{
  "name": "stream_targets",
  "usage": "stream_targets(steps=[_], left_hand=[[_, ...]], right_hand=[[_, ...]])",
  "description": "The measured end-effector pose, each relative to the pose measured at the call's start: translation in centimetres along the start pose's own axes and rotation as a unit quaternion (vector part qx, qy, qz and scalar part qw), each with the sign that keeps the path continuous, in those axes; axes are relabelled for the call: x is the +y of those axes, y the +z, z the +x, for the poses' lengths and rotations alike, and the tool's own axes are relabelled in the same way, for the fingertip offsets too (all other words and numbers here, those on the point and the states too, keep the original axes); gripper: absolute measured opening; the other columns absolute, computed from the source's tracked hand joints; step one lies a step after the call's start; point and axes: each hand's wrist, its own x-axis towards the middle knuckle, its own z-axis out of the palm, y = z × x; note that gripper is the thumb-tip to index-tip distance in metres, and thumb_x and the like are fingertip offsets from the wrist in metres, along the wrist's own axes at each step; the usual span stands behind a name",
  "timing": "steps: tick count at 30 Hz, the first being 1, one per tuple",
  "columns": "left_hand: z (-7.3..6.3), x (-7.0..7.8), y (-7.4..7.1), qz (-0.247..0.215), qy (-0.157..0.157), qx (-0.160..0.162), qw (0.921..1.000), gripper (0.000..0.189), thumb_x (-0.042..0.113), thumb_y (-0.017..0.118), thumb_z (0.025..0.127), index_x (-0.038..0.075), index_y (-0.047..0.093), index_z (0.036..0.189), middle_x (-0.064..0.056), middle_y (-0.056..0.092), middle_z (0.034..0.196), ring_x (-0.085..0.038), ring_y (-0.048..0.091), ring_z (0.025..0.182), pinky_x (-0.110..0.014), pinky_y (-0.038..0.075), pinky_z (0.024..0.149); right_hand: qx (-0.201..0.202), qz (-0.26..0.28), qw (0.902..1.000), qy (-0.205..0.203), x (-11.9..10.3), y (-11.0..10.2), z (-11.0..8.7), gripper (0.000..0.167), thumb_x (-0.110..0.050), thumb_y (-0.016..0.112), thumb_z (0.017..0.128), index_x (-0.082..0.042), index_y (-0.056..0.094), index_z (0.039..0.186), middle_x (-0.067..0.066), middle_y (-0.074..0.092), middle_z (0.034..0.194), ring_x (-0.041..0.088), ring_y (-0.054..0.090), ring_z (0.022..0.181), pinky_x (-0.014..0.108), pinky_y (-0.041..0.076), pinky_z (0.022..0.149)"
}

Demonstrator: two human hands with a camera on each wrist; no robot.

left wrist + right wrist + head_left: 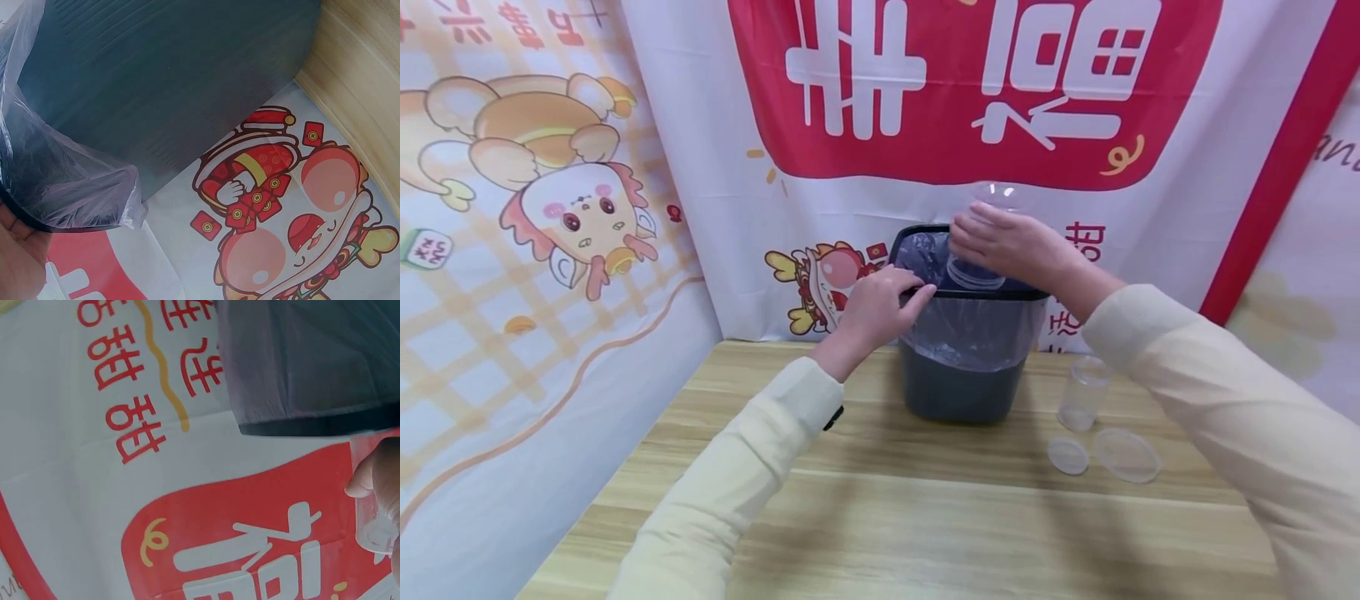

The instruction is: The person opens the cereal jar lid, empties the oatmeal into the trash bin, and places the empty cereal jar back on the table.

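Observation:
A dark grey trash can (966,383) with a clear plastic liner (977,333) folded over its rim stands on the table. My left hand (880,308) grips the can's rim on the left side. In the left wrist view, that hand (22,256) is at the rim beside the liner (81,181). Over the can's opening, my right hand (1011,246) holds a clear plastic jar (976,273), tilted with its ringed end down at the opening. The right wrist view shows fingers (369,475) around the jar (375,534); I cannot tell its contents.
To the right of the can, another clear plastic container (1084,396) stands on the wooden table (880,517). A small round clear lid (1068,456) and a larger one (1127,456) lie in front of it. Printed cloth (850,196) hangs close behind the can.

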Motion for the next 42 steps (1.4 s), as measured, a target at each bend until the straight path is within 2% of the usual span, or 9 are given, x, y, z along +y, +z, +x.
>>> stream_targets(steps=[3, 8, 10, 13, 15, 21, 23, 29, 42], left_hand=[[0.0, 0.0, -0.1, 0.001, -0.001, 0.0, 1.0, 0.031, 0.034, 0.059, 0.097, 0.009, 0.075, 0.105, -0.004, 0.072, 0.099, -0.016, 0.063, 0.085, -0.027, 0.053, 0.077], [0.0, 0.0, -0.1, -0.003, -0.002, -0.001, 1.0, 0.03, 0.034, 0.059, 0.096, 0.01, 0.075, 0.104, -0.003, 0.072, 0.098, -0.016, 0.062, 0.085, -0.026, 0.053, 0.075], [0.0, 0.0, -0.1, -0.001, 0.0, -0.001, 1.0, 0.03, 0.034, 0.059, 0.096, 0.01, 0.075, 0.104, -0.003, 0.072, 0.098, -0.016, 0.062, 0.085, -0.026, 0.053, 0.075], [0.0, 0.0, -0.1, -0.002, -0.001, -0.003, 1.0, 0.03, 0.034, 0.059, 0.096, 0.01, 0.075, 0.104, -0.003, 0.072, 0.099, -0.016, 0.062, 0.086, -0.027, 0.053, 0.076], [0.1, 0.0, -0.2, -0.004, -0.003, -0.005, 1.0, 0.03, 0.034, 0.059, 0.096, 0.01, 0.075, 0.105, -0.003, 0.072, 0.1, -0.016, 0.063, 0.087, -0.027, 0.053, 0.077], [0.1, 0.1, -0.3, -0.006, -0.008, -0.011, 0.9999, 0.031, 0.034, 0.059, 0.096, 0.01, 0.075, 0.106, -0.004, 0.072, 0.102, -0.017, 0.063, 0.09, -0.028, 0.053, 0.079], [0.0, 0.2, -0.3, -0.005, -0.01, -0.012, 0.9999, 0.031, 0.034, 0.059, 0.097, 0.01, 0.075, 0.106, -0.003, 0.072, 0.102, -0.016, 0.063, 0.09, -0.027, 0.053, 0.079], [-0.1, 0.2, -0.3, -0.004, -0.012, -0.011, 0.9999, 0.03, 0.034, 0.059, 0.096, 0.01, 0.075, 0.106, -0.003, 0.072, 0.101, -0.016, 0.062, 0.089, -0.027, 0.053, 0.078], [0.0, 0.1, -0.1, -0.006, -0.009, -0.009, 0.9999, 0.03, 0.034, 0.059, 0.096, 0.01, 0.075, 0.106, -0.003, 0.072, 0.102, -0.017, 0.064, 0.091, -0.028, 0.053, 0.08]], right_hand=[[-0.012, 0.017, 0.9998, -0.007, -0.4, 0.1, -0.1, 0.107, -0.015, 0.088, 0.062, -0.018, 0.031, 0.152, 0.02, 0.031, 0.151, 0.039, 0.022, 0.139, 0.053, 0.002, 0.115], [-0.005, 0.087, 0.9938, 0.069, -0.5, 0.3, -0.7, 0.105, -0.01, 0.09, 0.059, -0.014, 0.035, 0.148, 0.021, 0.034, 0.147, 0.04, 0.025, 0.137, 0.052, 0.006, 0.116], [0.0, 0.13, 0.9853, 0.11, -0.5, 0.4, -1.1, 0.105, -0.009, 0.09, 0.057, -0.012, 0.036, 0.147, 0.022, 0.035, 0.146, 0.04, 0.027, 0.137, 0.052, 0.007, 0.116], [0.002, 0.203, 0.9633, 0.176, -0.5, 0.6, -1.6, 0.104, -0.007, 0.09, 0.056, -0.008, 0.038, 0.146, 0.023, 0.036, 0.146, 0.04, 0.028, 0.137, 0.051, 0.006, 0.116], [0.006, 0.264, 0.9389, 0.221, -0.5, 0.8, -1.9, 0.102, -0.007, 0.09, 0.058, -0.005, 0.038, 0.145, 0.023, 0.037, 0.145, 0.04, 0.029, 0.136, 0.049, 0.005, 0.116], [0.02, 0.434, 0.8361, 0.335, 0.0, 0.8, -2.6, 0.099, -0.005, 0.087, 0.059, -0.001, 0.034, 0.142, 0.024, 0.036, 0.143, 0.04, 0.03, 0.134, 0.048, 0.01, 0.116], [0.02, 0.464, 0.8093, 0.359, 0.2, 0.8, -2.7, 0.099, -0.005, 0.087, 0.059, 0.0, 0.033, 0.142, 0.024, 0.036, 0.142, 0.04, 0.03, 0.134, 0.049, 0.014, 0.115], [0.008, 0.528, 0.7425, 0.412, 0.4, 0.6, -3.0, 0.1, -0.005, 0.086, 0.061, -0.001, 0.03, 0.144, 0.025, 0.038, 0.141, 0.042, 0.032, 0.133, 0.054, 0.018, 0.114], [-0.019, 0.61, 0.6149, 0.5, 0.6, 0.3, -4.5, 0.097, -0.018, 0.084, 0.071, -0.006, 0.027, 0.149, 0.022, 0.04, 0.143, 0.04, 0.036, 0.13, 0.059, 0.03, 0.107]])
